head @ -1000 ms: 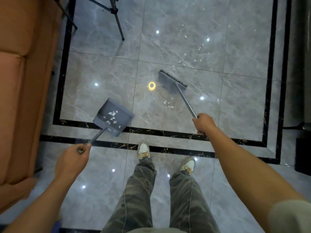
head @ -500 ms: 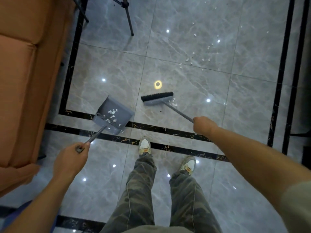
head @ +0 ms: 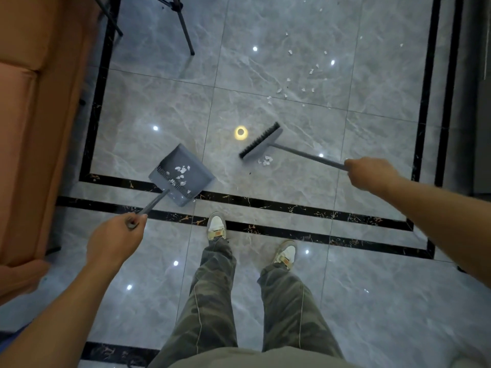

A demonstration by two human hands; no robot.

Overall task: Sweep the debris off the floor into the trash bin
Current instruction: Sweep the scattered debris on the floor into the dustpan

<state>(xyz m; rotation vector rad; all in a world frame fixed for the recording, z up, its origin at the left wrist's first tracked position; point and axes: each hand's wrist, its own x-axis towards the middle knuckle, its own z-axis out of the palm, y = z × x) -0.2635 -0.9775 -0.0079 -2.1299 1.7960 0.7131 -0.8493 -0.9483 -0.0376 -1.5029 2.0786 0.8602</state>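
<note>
My left hand (head: 117, 239) grips the handle of a grey dustpan (head: 183, 176) that rests on the grey marble floor with several white scraps inside. My right hand (head: 372, 175) holds the long handle of a grey broom (head: 261, 143), its black bristles facing the dustpan. A small pile of white scraps (head: 265, 160) lies just behind the broom head, to the right of the dustpan's mouth. More white debris (head: 295, 83) is scattered further out on the floor. No trash bin is in view.
An orange sofa (head: 32, 128) runs along the left side. Black tripod legs (head: 183, 25) stand at the top left. Black inlay bands (head: 265, 203) cross the floor in front of my two feet (head: 218, 227). A dark cabinet edge (head: 478, 102) lines the right.
The broom head swung from flat in front of the dustpan to an angled position further right, and my right hand moved out to the right. The dustpan stayed about where it was.
</note>
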